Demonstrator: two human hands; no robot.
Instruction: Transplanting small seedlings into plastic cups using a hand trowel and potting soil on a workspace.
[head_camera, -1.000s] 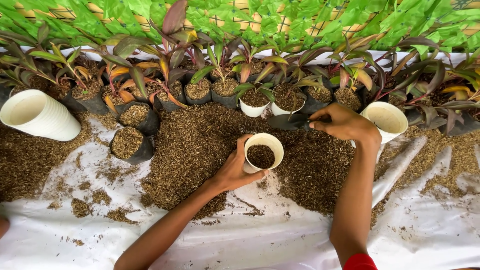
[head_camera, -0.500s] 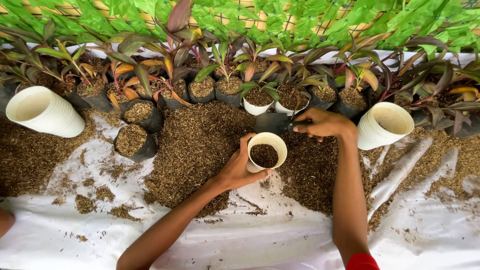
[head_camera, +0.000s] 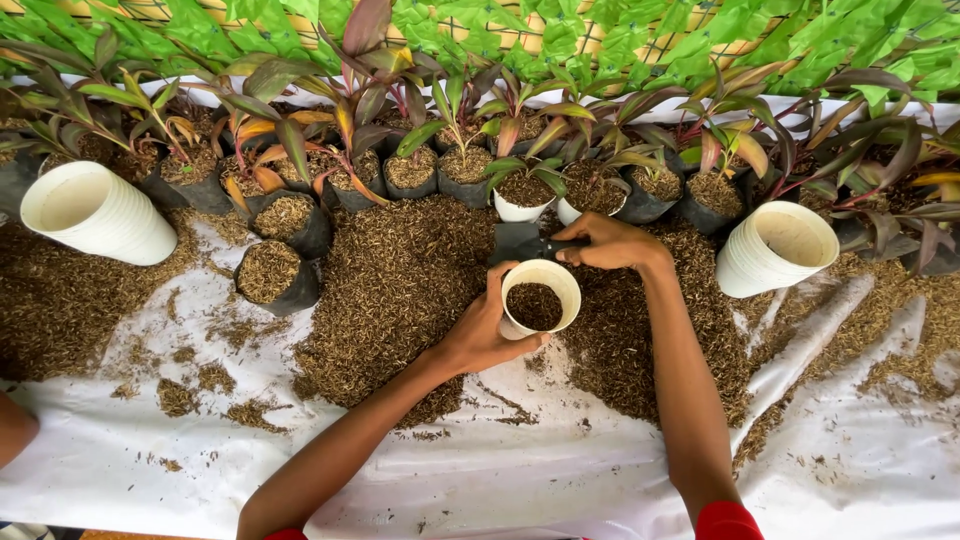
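My left hand (head_camera: 478, 330) grips a small white pot (head_camera: 541, 297) that is partly filled with brown husk mix. The pot sits on a big heap of the same brown mix (head_camera: 390, 290) spread over a white sheet (head_camera: 560, 480). My right hand (head_camera: 610, 242) holds the handle of a dark trowel (head_camera: 515, 242), whose blade lies just behind the pot, above its far rim.
Two stacks of white pots lie on their sides, one at the left (head_camera: 95, 213) and one at the right (head_camera: 778, 248). Black bags (head_camera: 272, 272) of mix and potted red-green plants (head_camera: 350, 110) line the back. Another person's arm (head_camera: 14, 428) shows at the left edge.
My right hand has carried the trowel leftwards, from beside the right pot stack to just behind the pot. My left hand keeps its hold on the pot.
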